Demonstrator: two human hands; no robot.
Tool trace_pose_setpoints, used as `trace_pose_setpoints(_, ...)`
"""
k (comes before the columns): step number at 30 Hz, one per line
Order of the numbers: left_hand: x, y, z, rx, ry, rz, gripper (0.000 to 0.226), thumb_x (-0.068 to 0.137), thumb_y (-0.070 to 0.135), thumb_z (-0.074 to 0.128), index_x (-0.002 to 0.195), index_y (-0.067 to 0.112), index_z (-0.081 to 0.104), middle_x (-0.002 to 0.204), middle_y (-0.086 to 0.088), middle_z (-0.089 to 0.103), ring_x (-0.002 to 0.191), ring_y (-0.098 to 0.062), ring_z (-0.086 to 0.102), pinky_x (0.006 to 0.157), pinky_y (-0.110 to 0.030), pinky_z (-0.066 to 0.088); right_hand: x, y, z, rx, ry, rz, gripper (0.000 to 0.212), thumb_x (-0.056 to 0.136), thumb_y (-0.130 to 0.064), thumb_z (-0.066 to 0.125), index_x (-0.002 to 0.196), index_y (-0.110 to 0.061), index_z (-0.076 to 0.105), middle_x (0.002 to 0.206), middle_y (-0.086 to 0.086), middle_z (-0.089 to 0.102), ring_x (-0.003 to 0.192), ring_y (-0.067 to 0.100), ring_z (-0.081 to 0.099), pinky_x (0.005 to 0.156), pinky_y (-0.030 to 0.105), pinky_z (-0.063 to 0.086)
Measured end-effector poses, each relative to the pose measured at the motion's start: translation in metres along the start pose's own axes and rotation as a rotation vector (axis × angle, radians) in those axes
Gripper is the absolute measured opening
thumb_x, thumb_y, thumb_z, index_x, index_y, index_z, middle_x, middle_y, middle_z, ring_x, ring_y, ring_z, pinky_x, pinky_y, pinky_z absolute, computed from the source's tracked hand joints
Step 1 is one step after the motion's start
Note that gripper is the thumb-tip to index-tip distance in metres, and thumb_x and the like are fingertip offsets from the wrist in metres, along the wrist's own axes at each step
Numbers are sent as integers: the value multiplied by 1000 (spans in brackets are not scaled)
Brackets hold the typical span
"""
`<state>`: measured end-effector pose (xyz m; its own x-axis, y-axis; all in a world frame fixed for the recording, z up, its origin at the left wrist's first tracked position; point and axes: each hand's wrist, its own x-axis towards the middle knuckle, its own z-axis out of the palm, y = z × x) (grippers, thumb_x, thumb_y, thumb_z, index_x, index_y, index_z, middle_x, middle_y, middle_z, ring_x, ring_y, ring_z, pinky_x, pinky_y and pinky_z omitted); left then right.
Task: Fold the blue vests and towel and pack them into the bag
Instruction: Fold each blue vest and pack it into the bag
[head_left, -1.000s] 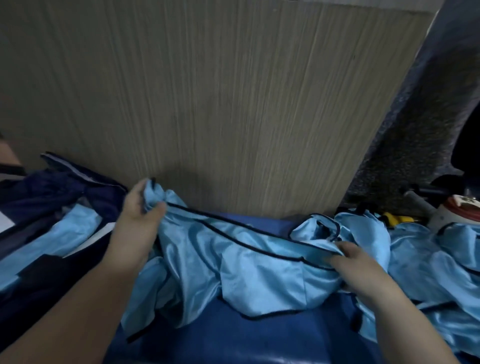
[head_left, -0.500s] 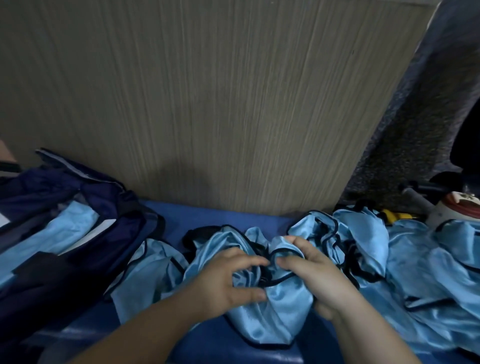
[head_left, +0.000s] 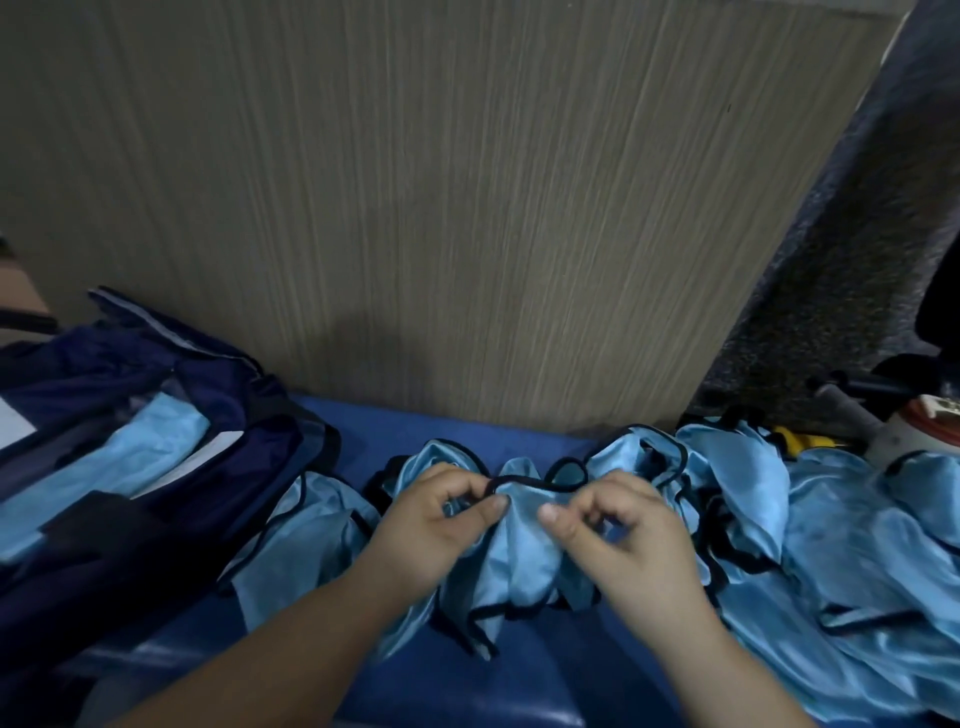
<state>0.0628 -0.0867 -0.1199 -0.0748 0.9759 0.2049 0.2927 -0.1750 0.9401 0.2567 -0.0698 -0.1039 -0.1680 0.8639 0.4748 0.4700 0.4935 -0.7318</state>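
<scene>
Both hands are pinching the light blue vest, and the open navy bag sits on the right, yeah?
No. The head view shows the navy bag on the left, not the right. The left hand and right hand do both pinch the light blue vest.

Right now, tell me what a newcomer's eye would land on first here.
At centre, the left hand and right hand pinch the black-trimmed edge of a bunched light blue vest on the blue surface. A heap of more vests lies to the right; an open navy bag with blue fabric inside sits at left.
</scene>
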Motion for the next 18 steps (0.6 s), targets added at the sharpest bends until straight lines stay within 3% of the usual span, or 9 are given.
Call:
trace_pose_setpoints(4, -3, 6, 0, 16, 7, 3, 25, 85, 28, 72, 63, 36, 63, 83, 12, 56, 79, 4, 54, 74, -7, 39, -6, -4, 9, -136, -237, 73, 66, 52, -98, 48, 79, -41, 68, 80, -15, 63, 88, 3, 58, 79, 26, 48)
trace_pose_setpoints(6, -5, 7, 1, 7, -1, -9, 26, 83, 29, 73, 61, 37, 64, 80, 15, 54, 78, 5, 54, 72, -6, 38, -7, -4, 12, -134, -306, 116, 72, 51, -96, 52, 92, -40, 69, 89, -17, 66, 94, 2, 59, 84, 29, 50)
trace_pose_setpoints(8, -5, 7, 2, 24, -17, -13, 27, 82, 30, 74, 59, 41, 65, 81, 16, 55, 79, 5, 54, 74, -5, 37, -8, -7, 13, -110, -329, 134, 60, 57, -82, 65, 97, -38, 70, 91, -17, 68, 92, 1, 61, 82, 30, 51)
trace_pose_setpoints(11, -5, 6, 3, 36, -19, -10, 20, 81, 28, 76, 66, 37, 66, 85, 12, 56, 82, 5, 55, 76, -4, 37, -8, -8, 15, -120, -297, 126, 15, 78, -40, 72, 91, -33, 72, 80, -12, 69, 75, 6, 63, 73, 36, 53)
trace_pose_setpoints(12, -5, 6, 3, 29, -12, -11, 16, 81, 27, 77, 70, 34, 67, 87, 11, 57, 82, 5, 55, 76, -5, 37, -8, -7, 15, -102, -290, 143, 9, 83, -27, 70, 89, -33, 73, 78, -8, 70, 71, 9, 63, 72, 38, 53)
trace_pose_setpoints(15, -5, 5, 1, 12, -3, -13, 11, 79, 27, 78, 75, 31, 68, 91, 9, 60, 87, 4, 56, 79, -7, 39, -5, -3, 12, -14, -272, 224, 23, 91, -14, 64, 84, -33, 74, 77, 2, 70, 71, 18, 63, 70, 35, 51)
trace_pose_setpoints(18, -3, 6, -5, -5, 14, -36, 11, 81, 24, 77, 83, 31, 69, 92, 12, 59, 86, 6, 56, 76, -7, 40, 0, 2, 5, 101, -213, 305, 27, 95, -11, 60, 83, -33, 71, 73, -1, 67, 66, 12, 58, 65, 26, 47)
